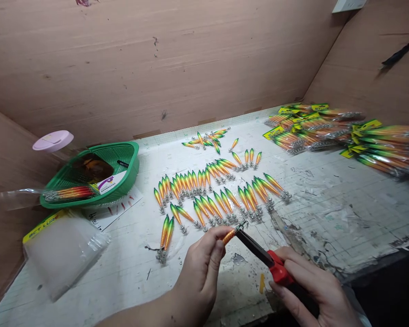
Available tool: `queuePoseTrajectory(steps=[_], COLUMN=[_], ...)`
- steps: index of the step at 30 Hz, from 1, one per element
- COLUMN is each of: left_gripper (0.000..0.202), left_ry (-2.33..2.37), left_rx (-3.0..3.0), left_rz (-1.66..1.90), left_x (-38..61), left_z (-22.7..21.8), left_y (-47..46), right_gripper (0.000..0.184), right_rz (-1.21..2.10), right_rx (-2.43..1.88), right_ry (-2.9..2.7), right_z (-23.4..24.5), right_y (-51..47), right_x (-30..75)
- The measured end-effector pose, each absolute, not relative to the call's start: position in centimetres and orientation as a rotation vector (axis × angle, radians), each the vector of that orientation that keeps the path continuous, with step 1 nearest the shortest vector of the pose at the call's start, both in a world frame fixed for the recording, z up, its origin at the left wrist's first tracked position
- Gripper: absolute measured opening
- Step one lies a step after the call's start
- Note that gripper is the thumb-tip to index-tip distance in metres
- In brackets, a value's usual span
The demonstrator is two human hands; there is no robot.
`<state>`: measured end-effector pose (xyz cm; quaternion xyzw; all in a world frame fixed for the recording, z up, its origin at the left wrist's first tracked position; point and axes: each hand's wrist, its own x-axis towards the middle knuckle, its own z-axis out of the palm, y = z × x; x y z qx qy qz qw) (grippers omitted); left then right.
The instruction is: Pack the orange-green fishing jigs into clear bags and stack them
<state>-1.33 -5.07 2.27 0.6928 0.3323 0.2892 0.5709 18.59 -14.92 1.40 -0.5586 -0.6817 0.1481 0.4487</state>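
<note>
My left hand (pixel 201 268) pinches a small orange squid-jig lure (pixel 229 236) between thumb and fingers, low in the middle of the view. My right hand (pixel 310 290) grips red-handled pliers (pixel 276 268) whose dark jaws reach up-left to the lure's hooked end. Just beyond lie rows of several orange, yellow and green lures (pixel 218 195) on the white work surface (pixel 327 204). Two more lures (pixel 166 236) lie side by side to the left of my left hand.
A green mesh basket (pixel 129 170) with a bagged lure and a card sits at the left, a pink lid (pixel 52 140) behind it. A stack of clear bags (pixel 61 250) lies at front left. Packaged lures (pixel 344 134) pile at the right. Brown board walls enclose the bench.
</note>
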Motion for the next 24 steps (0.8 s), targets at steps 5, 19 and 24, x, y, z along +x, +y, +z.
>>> queuePoseTrajectory(steps=[5, 19, 24], left_gripper=[0.036, 0.032, 0.033], left_ry=[0.720, 0.602, 0.773], left_rx=[1.190, 0.855, 1.291], left_rz=[0.555, 0.497, 0.549], left_x=[-1.2, -0.7, -1.1], left_z=[2.9, 3.6, 3.3], left_y=[-4.9, -4.4, -4.6], right_gripper=[0.017, 0.016, 0.014], right_rz=[0.499, 0.515, 0.502], right_rx=[-1.389, -1.462, -1.465], right_ry=[-1.628, -1.682, -1.763], right_z=[1.1, 1.8, 2.1], right_y=[-15.0, -14.8, -14.9], right_x=[18.5, 18.8, 18.7])
